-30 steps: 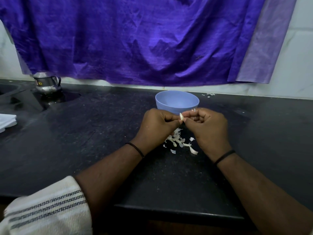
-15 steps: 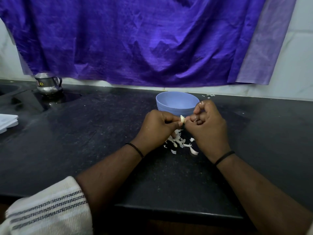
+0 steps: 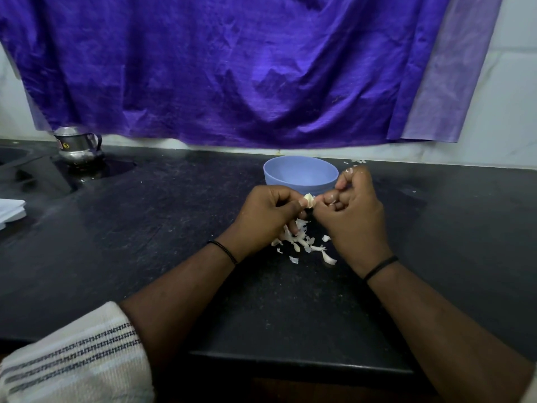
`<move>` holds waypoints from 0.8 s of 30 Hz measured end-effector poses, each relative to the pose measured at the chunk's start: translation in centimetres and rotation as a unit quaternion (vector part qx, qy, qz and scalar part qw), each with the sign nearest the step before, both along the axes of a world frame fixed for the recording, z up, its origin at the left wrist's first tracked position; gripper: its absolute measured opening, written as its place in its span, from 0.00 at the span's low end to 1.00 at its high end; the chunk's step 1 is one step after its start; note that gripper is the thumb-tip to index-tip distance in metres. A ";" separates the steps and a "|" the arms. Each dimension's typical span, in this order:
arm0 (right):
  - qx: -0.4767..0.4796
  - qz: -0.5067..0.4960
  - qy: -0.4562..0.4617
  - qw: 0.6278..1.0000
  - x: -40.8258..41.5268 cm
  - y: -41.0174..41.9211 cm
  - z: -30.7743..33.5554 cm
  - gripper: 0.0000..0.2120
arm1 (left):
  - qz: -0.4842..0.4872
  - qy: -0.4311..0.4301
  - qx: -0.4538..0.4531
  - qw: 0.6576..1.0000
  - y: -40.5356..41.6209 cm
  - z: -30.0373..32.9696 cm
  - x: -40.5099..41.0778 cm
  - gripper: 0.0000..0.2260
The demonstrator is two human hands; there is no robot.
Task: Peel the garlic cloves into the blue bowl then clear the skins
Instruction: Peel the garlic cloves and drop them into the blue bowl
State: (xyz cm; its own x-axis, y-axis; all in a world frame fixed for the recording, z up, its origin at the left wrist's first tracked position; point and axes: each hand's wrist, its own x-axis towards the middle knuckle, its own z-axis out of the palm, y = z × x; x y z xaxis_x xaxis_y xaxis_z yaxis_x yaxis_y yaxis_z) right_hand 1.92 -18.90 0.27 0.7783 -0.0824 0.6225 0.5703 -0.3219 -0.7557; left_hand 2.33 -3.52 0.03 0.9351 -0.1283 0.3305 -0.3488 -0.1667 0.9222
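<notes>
Hands: left [image 3: 266, 212] pinches garlic clove [image 3: 309, 200]; right [image 3: 353, 210] curled beside.

A purple cloth [image 3: 232, 68] hangs across the top of the frame over a pale wall [image 3: 511, 112], a steel jug [image 3: 78, 145] stands at middle left on the black counter [image 3: 116, 242], and folded white paper [image 3: 10, 210] lies at the left edge.

Bench [image 3: 145, 257]: dark polished stone, speckled. Blue bowl [image 3: 300, 174]: matt smooth plastic. Jug [image 3: 78, 146]: shiny metal. Curtain [image 3: 232, 68]: creased purple cloth. Skins [image 3: 302, 242]: papery.
</notes>
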 end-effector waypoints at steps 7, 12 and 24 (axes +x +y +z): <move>-0.012 -0.008 -0.007 1.000 0.1 -0.1 0.0 0.17 | -0.011 0.028 -0.036 0.999 0.0 0.2 -0.1 0.09; -0.040 -0.015 -0.023 0.999 0.1 0.1 -0.2 0.17 | 0.022 0.015 -0.045 0.999 0.0 0.3 0.0 0.08; -0.001 0.001 0.004 1.000 0.6 -0.1 -0.3 0.20 | 0.005 0.034 -0.010 0.999 0.3 0.4 0.1 0.07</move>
